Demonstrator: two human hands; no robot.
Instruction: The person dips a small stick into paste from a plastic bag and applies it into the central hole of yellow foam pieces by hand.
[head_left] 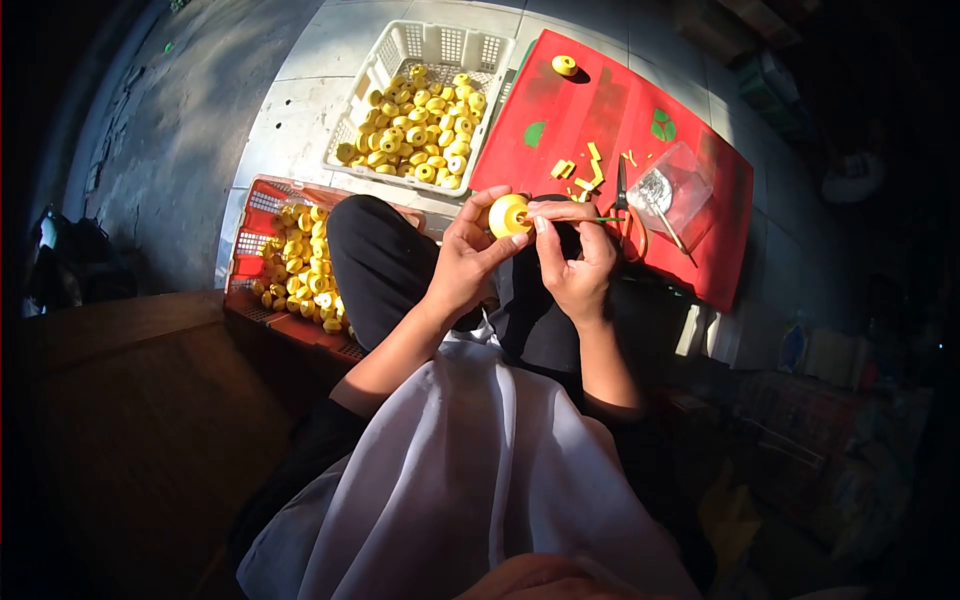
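Note:
My left hand (462,248) is closed round a yellow rounded piece (508,216) with a hole in its end, held up over my lap. Against that hole are the fingers of my right hand (578,262), pinched on a thin green stick-like tool (609,219). Its tip is hidden by the fingers and the piece. Just beyond my right hand, scissors (634,236) with orange handles lie on a red tabletop (728,230). Short yellow strips (594,165) are scattered near them.
A white crate (340,140) and a red crate (243,250) hold many yellow pieces. One more yellow piece (564,65) sits at the table's far end. A clear plastic container (692,180) with white material stands on the right, a thin stick (674,230) leaning out of it.

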